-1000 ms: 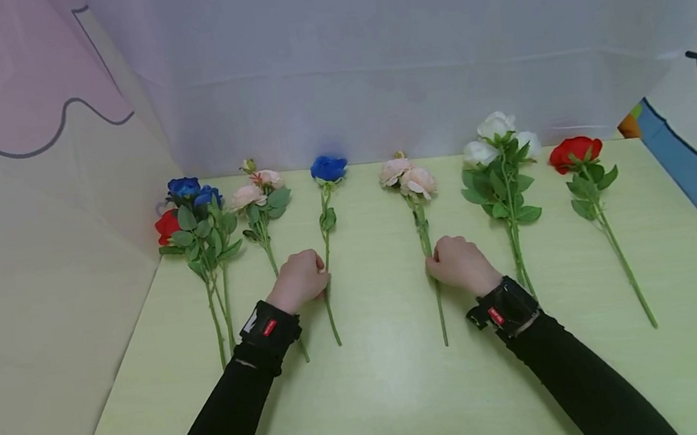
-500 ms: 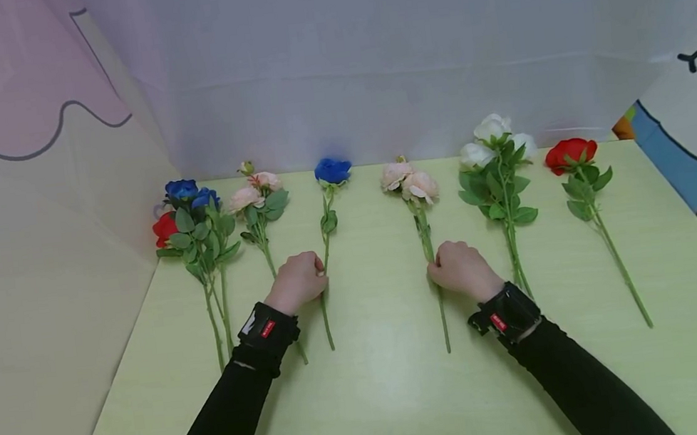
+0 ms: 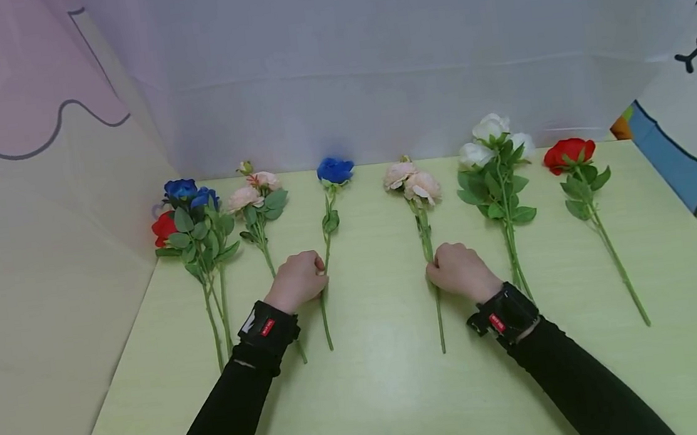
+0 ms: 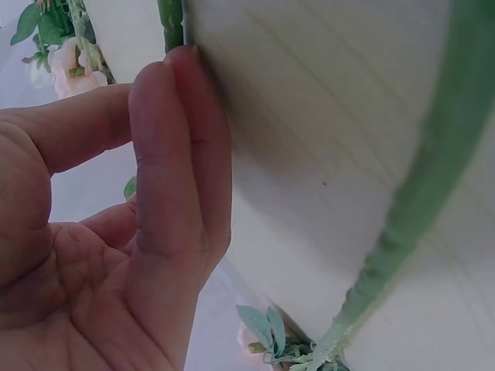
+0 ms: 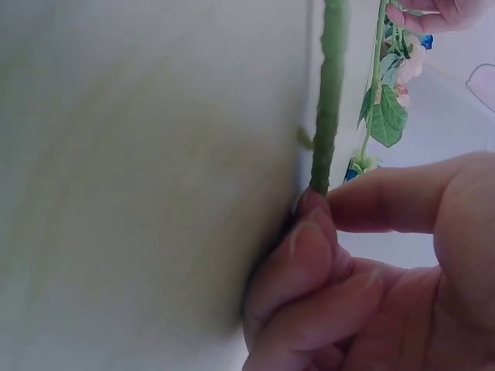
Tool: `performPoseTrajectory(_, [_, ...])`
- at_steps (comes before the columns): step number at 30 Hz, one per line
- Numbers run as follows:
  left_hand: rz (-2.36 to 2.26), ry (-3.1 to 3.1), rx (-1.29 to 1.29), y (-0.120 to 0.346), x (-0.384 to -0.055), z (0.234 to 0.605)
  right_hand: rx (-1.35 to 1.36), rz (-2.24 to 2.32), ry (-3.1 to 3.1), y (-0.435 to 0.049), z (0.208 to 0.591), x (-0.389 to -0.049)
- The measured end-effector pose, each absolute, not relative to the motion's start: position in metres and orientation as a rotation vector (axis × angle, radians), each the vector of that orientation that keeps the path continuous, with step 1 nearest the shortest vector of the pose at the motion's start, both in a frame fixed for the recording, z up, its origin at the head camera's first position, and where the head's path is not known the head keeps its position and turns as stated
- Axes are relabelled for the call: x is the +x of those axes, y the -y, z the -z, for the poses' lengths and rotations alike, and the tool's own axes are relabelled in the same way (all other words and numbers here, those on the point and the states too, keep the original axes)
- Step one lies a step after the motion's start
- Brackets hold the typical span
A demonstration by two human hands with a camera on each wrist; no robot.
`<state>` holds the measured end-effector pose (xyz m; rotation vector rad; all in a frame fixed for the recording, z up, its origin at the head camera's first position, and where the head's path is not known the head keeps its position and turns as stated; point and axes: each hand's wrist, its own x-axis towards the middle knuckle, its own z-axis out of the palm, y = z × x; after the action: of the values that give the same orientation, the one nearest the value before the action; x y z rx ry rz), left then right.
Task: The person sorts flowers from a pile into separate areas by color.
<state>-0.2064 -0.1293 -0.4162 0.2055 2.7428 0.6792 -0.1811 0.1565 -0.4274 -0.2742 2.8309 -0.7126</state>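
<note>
In the head view my left hand pinches the stem of a single blue rose lying on the table. The left wrist view has that green stem coming out from between thumb and fingertips. My right hand pinches the stem of a pale pink flower spray with two main blooms. Close up in the right wrist view, its stem meets the thumb and curled fingers right at the tabletop. Another pink spray lies left of the blue rose, its stem passing beneath my left hand.
On the far left lies a bunch of blue and red roses. White roses with dense leaves and a single red rose lie to the right. The pale table ends against a hanging curtain at the back.
The blue rose's head has swung slightly right and its stem end a little left. The pink blooms in my right hand have shifted slightly right. Both hands keep their pinch.
</note>
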Motion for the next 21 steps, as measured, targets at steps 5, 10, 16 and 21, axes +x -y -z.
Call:
performPoseTrajectory(5, [-0.67,-2.742,0.223,0.1275,-0.2062,0.4159,-0.298,0.703,-2.816,-0.1577,0.4281,-0.1839])
performPoseTrajectory(10, [-0.672,-2.731,0.217,0.1268,-0.2061,0.4152,-0.309,0.7,-2.787,-0.1589,0.4266,-0.1859])
performPoseTrajectory(16, [-0.699,-2.713,0.208,0.1264,-0.2066,0.4154,-0.291,0.689,-2.78,-0.1586,0.4246,-0.1871])
performPoseTrajectory(21, [-0.7,-2.701,0.19,0.1257,-0.2073,0.4176,-0.283,0.695,-2.777,-0.1587,0.425,-0.1879])
